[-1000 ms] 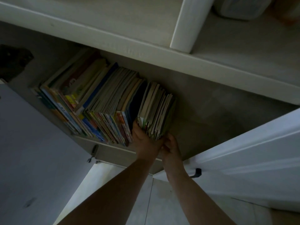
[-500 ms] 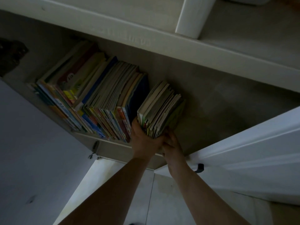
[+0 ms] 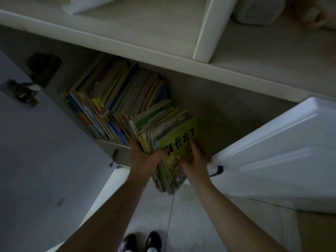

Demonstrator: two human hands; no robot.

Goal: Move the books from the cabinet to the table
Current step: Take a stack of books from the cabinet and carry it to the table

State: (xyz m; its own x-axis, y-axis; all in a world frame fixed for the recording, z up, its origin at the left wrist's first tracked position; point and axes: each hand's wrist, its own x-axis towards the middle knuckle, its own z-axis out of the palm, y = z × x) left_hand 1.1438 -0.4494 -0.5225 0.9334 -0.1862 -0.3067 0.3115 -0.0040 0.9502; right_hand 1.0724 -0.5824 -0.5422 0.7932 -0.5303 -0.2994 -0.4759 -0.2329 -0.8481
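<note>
A stack of thin picture books (image 3: pixel 169 135) with a green cover on its right side is halfway out of the dark lower cabinet compartment (image 3: pixel 227 113), tilted toward me. My left hand (image 3: pixel 145 159) grips the stack's left side and my right hand (image 3: pixel 196 159) presses flat against the green cover. A row of several more books (image 3: pixel 112 99) still stands upright at the left of the compartment.
The white cabinet door (image 3: pixel 272 151) stands open on the right, with a black handle (image 3: pixel 217 170). Another door panel (image 3: pixel 36 160) is open on the left. Above is a white shelf (image 3: pixel 145 30) with a divider and a container (image 3: pixel 258 10). My shoes (image 3: pixel 141 242) are on the tiled floor.
The stack has come forward out of the compartment and tilted so its green cover shows. Both hands moved toward me with it. The camera has tipped downward.
</note>
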